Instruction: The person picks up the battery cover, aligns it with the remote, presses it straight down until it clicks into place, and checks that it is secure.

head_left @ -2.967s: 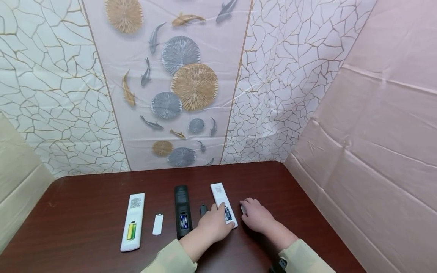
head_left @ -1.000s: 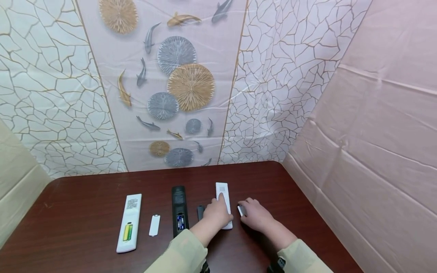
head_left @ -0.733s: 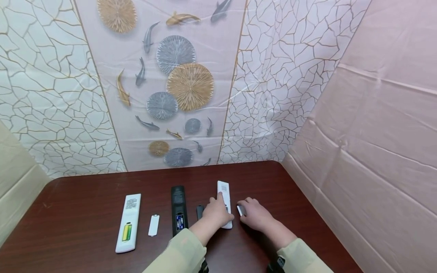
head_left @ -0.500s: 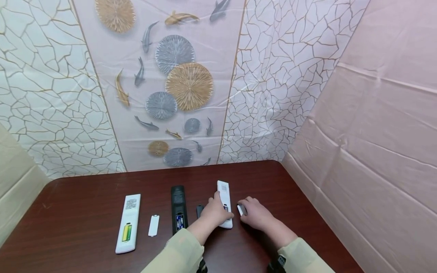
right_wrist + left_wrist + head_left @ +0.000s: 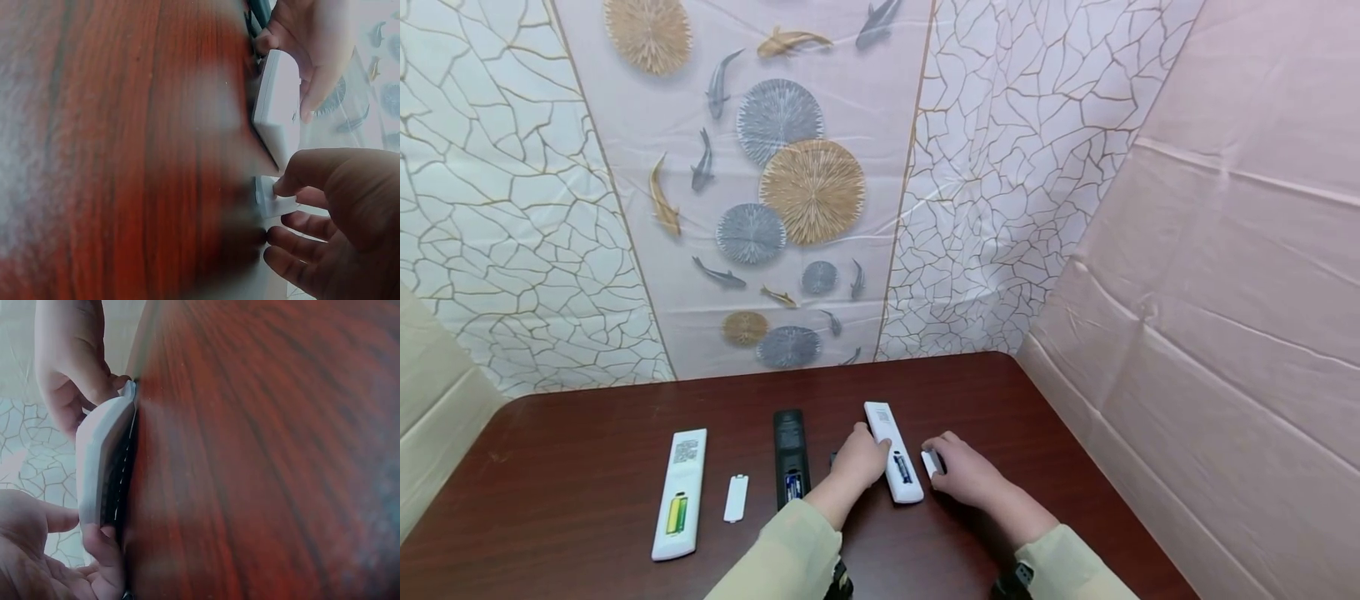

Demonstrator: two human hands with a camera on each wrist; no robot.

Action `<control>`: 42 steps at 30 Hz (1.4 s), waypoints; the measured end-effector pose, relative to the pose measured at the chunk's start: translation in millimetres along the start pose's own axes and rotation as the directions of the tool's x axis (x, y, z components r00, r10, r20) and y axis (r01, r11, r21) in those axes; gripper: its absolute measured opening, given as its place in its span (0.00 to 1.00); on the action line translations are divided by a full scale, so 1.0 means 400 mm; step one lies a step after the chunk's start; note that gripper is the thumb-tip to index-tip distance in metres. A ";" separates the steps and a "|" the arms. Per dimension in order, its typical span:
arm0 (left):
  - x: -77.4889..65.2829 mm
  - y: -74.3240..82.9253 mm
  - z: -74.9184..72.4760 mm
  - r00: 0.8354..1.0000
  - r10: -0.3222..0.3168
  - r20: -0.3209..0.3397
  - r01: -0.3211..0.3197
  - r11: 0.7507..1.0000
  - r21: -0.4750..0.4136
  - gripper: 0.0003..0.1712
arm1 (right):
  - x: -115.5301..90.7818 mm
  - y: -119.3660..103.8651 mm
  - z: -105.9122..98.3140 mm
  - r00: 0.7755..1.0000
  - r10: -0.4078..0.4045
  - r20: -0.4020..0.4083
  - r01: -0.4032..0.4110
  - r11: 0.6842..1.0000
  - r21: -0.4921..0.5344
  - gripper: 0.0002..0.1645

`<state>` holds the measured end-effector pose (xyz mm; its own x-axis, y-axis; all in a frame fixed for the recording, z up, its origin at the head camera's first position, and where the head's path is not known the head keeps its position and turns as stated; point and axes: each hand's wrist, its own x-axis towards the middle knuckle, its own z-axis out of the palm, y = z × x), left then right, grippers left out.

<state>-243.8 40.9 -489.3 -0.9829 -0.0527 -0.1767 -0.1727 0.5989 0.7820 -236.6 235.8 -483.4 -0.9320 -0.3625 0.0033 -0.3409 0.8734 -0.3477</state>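
Note:
A white remote control point(image 5: 893, 454) lies back up on the table, its battery compartment uncovered and batteries showing inside. My left hand point(image 5: 857, 462) grips its left side, the thumb on the upper face and a finger curled at the edge, as the left wrist view of the remote point(image 5: 94, 462) shows. Just right of it, my right hand point(image 5: 966, 473) pinches a small white battery cover point(image 5: 931, 463) between thumb and fingers. In the right wrist view this cover point(image 5: 275, 205) stands close to the remote's end. A dark battery cover point(image 5: 832, 458) is mostly hidden behind my left hand.
On the left lies another white remote point(image 5: 679, 496) with yellow-green batteries exposed, a white battery cover point(image 5: 737, 498) beside it. A black remote point(image 5: 791, 446) with blue batteries lies mid-table, partly behind my left forearm. The brown table point(image 5: 565, 483) meets a fabric wall at the right.
The white remote has turned, its far end swinging left, and its compartment shows more fully. My left hand has shifted left to its side. My right hand keeps hold of the white cover.

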 end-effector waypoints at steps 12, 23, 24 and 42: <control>0.022 -0.006 0.004 1.000 0.001 0.013 -0.001 1.000 0.025 0.26 | -0.009 0.011 0.002 1.000 -0.014 -0.022 0.015 0.998 0.058 0.24; 0.006 0.003 -0.001 0.996 -0.030 0.082 0.044 0.984 -0.173 0.24 | -0.019 0.001 -0.010 1.000 0.006 -0.019 -0.004 0.994 0.109 0.21; 0.005 0.004 -0.002 0.995 -0.032 0.091 0.049 0.979 -0.198 0.24 | -0.020 0.001 -0.010 1.000 0.010 -0.020 -0.008 0.994 0.110 0.21; 0.017 -0.018 0.002 0.995 -0.008 0.104 0.055 0.887 -0.459 0.23 | -0.024 -0.006 -0.009 0.999 -0.025 -0.044 0.030 0.992 0.124 0.15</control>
<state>-249.0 36.8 -496.6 -0.9693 0.0254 -0.2444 -0.2373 0.1619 0.9579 -227.2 238.3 -479.1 -0.9276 -0.3698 0.0529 -0.3511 0.8147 -0.4615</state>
